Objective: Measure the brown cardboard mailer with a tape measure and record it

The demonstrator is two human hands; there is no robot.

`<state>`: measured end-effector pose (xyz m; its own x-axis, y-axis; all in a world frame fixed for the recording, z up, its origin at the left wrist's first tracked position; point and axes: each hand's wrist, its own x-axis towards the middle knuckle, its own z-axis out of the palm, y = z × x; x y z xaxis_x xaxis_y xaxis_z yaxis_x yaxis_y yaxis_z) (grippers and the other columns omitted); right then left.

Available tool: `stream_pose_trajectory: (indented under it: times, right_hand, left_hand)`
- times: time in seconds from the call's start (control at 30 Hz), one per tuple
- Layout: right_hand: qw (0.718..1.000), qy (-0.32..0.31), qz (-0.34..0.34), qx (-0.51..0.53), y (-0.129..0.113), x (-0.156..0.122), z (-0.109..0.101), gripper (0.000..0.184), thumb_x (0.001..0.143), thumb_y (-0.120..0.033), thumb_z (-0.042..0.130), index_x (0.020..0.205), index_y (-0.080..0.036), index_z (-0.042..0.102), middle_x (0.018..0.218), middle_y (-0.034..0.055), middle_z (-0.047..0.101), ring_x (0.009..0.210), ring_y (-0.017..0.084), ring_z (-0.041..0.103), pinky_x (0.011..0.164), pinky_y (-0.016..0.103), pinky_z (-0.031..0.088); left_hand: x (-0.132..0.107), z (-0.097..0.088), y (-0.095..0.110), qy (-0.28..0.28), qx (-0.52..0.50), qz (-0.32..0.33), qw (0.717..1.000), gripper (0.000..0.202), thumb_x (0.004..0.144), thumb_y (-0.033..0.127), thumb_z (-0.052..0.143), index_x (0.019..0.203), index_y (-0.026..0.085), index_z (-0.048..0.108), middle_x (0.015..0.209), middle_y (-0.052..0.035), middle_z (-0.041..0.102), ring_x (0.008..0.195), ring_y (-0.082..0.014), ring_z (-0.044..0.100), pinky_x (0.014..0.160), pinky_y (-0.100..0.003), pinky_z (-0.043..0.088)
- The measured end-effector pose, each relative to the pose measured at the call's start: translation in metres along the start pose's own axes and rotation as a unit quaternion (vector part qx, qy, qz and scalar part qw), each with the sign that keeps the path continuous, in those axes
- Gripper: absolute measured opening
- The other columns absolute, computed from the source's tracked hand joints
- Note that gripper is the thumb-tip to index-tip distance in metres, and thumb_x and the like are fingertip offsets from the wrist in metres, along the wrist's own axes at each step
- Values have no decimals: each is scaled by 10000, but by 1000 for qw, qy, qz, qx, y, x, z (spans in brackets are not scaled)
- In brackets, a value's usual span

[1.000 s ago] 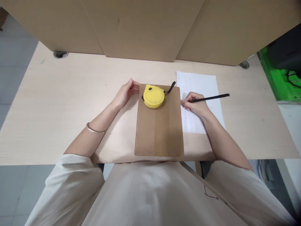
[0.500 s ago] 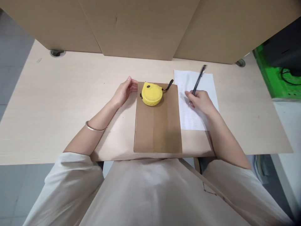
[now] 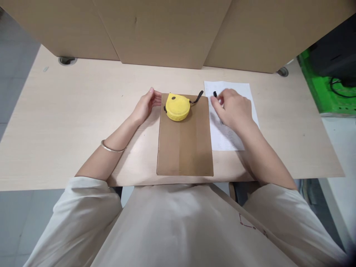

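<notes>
Fingers (image 3: 158, 99) of the left hand (image 3: 144, 107) lie together, thumb raised apart, their tips at the left edge of a flat brown rectangular cardboard piece (image 3: 183, 148), while the right hand (image 3: 236, 109) curls above a slim black pen (image 3: 215, 94); whether its fingers grip the pen cannot be told, since the hand hides the middle. One dark pen end shows just beyond the right thumb's tip.

Nearest the camera, a person in a pale loose-sleeved shirt (image 3: 172, 222) faces a pale wood-toned bench (image 3: 69, 111), a thin metallic bangle (image 3: 111, 150) on the left forearm. The cardboard lies near the bench's front edge. On its far part rests a yellow rounded case (image 3: 178, 108) with a short black strap (image 3: 198, 96), near the left fingertips and apart from the right hand. Beneath the right hand, a white printed paper sheet (image 3: 225, 142) lies along the cardboard's right side. Behind, tall brown panels (image 3: 161, 33) line the bench's rear.
</notes>
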<state>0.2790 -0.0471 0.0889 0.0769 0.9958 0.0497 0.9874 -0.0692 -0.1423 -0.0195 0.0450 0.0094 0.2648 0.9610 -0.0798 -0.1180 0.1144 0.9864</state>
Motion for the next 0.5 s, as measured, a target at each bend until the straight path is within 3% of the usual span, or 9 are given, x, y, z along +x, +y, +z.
stream_pose_trajectory:
  times: [0.07,0.17,0.3,0.4,0.5]
  right_hand:
    - [991,43,-107,75,-23,-4,-13,469,1060,-592,632,1253,-174,724,1248,191,736,1081,374,724,957,522,556]
    - [970,49,-220,86,-64,-10,-20,692,900,-697,813,1328,-166,692,1336,213,681,1255,459,648,1087,620,496]
    - [967,29,-246,63,-95,-7,-9,661,877,-620,856,1291,-135,683,1282,232,667,1257,492,617,1137,691,425]
    - [968,42,-225,99,-84,-2,-3,535,868,-569,836,1187,-172,675,1182,193,685,1177,453,643,1125,672,441]
    - [960,66,-168,214,-46,-7,-6,426,843,-568,790,1043,-220,648,1065,131,692,1070,392,670,1055,611,507]
  left_hand:
    - [0,-1,-1,-3,2,2,1000,599,1160,636,438,826,229,724,920,-56,818,933,-174,788,934,-302,636]
    - [0,-1,-1,-4,9,9,1000,617,1144,678,443,828,231,729,921,-66,818,945,-189,790,959,-327,643]
    - [1,1,-2,-11,26,11,1000,618,1139,682,430,838,231,727,907,-82,813,990,-220,799,1003,-368,647]
    - [-4,-2,-8,6,38,23,999,496,1138,603,475,947,231,741,996,-97,821,1067,-230,793,1079,-392,633]
    - [-23,-9,-18,83,73,45,993,207,1096,407,583,1117,245,712,1134,-101,794,1144,-224,765,1170,-431,597]
